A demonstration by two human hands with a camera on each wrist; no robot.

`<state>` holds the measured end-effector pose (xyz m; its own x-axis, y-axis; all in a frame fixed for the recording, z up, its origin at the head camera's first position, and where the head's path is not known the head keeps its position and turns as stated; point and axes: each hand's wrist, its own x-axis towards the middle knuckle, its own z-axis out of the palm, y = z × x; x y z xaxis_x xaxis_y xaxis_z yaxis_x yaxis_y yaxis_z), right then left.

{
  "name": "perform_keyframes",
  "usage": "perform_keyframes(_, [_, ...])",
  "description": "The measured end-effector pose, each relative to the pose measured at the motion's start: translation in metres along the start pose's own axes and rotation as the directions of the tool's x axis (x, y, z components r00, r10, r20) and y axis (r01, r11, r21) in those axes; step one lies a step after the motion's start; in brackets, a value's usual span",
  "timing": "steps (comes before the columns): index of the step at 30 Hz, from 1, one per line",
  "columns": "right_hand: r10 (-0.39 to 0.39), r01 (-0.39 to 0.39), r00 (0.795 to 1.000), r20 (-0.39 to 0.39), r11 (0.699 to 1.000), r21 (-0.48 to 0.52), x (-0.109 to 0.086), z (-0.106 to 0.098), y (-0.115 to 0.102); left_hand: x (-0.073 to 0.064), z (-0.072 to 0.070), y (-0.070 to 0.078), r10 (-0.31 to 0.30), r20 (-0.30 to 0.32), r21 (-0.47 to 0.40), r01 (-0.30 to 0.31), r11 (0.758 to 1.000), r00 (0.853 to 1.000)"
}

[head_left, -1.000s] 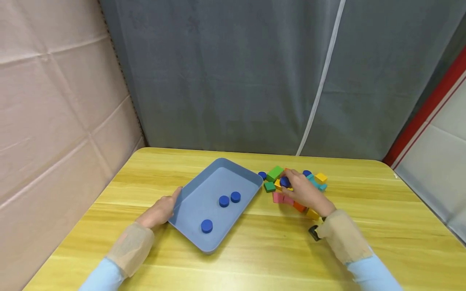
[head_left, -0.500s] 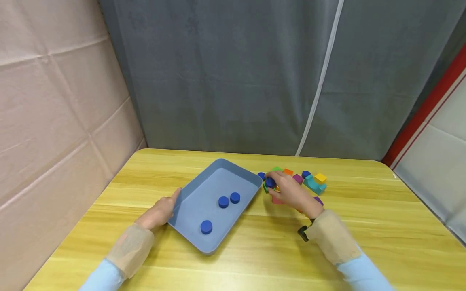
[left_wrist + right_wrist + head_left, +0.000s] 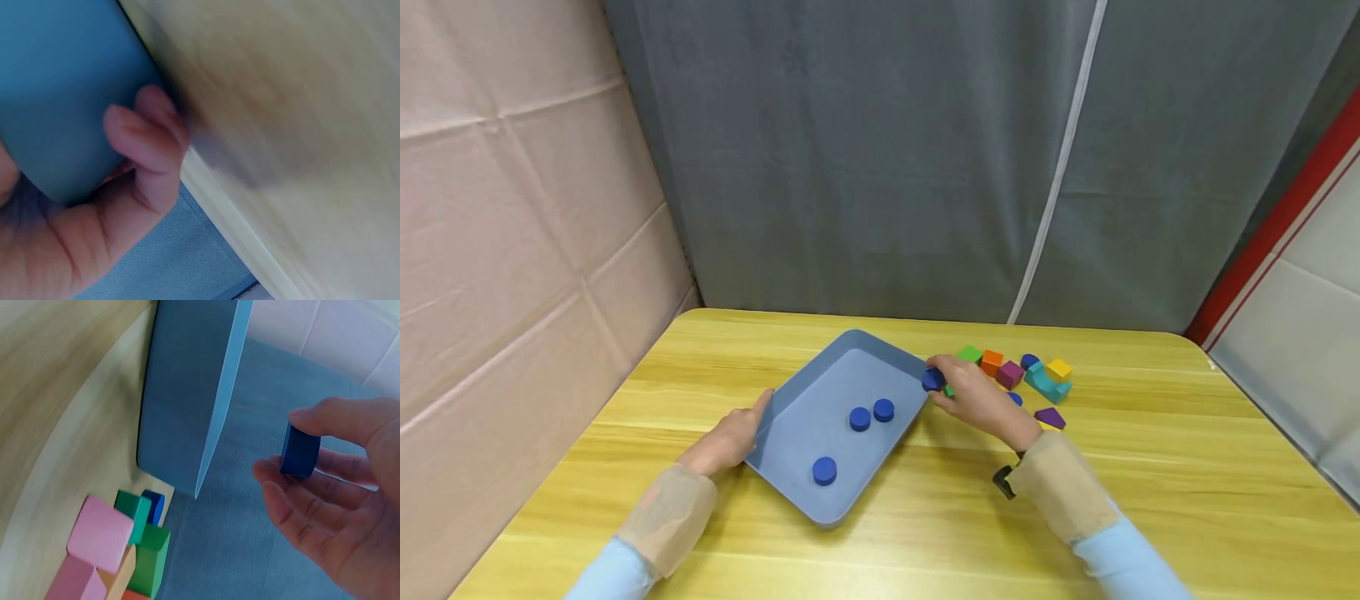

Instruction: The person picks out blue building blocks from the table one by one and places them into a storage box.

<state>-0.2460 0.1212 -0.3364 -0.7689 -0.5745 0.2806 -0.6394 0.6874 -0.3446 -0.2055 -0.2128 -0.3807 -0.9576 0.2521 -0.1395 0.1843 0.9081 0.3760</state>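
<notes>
My right hand [image 3: 977, 400] pinches a blue disc [image 3: 932, 380] between thumb and fingertips. In the head view the disc overlaps the right corner of the blue-grey tray [image 3: 808, 417]; the right wrist view has it raised, apart from the tray's wall [image 3: 181, 394]. Three similar blue discs [image 3: 860, 419] lie flat inside the tray. On the tray's left side, my left hand [image 3: 726, 437] grips the wall, and the left wrist view catches its fingers [image 3: 140, 137] curled against the tray's outer side [image 3: 69, 81].
Right of the tray lies a loose group of coloured blocks: orange [image 3: 992, 362], purple [image 3: 1011, 375], yellow [image 3: 1059, 371], a teal arch [image 3: 1047, 383] and pink ones [image 3: 100, 528]. Further blue discs [image 3: 1030, 361] lie among them. A grey curtain [image 3: 850, 167] hangs behind the wooden table [image 3: 985, 533].
My right hand has carried the blue disc leftward from over the blocks to the tray's right corner, uncovering several blocks. My left hand and the tray stay in place.
</notes>
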Motion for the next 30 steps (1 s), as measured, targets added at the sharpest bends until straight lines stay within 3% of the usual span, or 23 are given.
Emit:
perform_keyframes(8, [-0.043, 0.043, 0.999, 0.029, 0.999, 0.013, 0.007, 0.013, -0.009, -0.001, 0.001, 0.001, 0.008, -0.012, 0.017, -0.007, 1.0, 1.0])
perform_keyframes(17, [-0.108, 0.108, 0.994, 0.012, 0.994, 0.006, 0.012, 0.029, -0.018, 0.0, 0.001, 0.001, -0.007, -0.001, 0.016, 0.007, 1.0, 1.0])
perform_keyframes(22, [-0.176, 0.175, 0.984, 0.021, 0.984, 0.009, 0.011, 0.04, -0.022, 0.0, 0.001, 0.0, -0.002, -0.004, 0.023, 0.002, 1.0, 1.0])
perform_keyframes(30, [-0.2, 0.202, 0.976, 0.085, 0.979, -0.005, 0.01, 0.05, -0.031, 0.0, 0.002, -0.002, 0.036, -0.027, 0.054, -0.035, 0.998, 0.999])
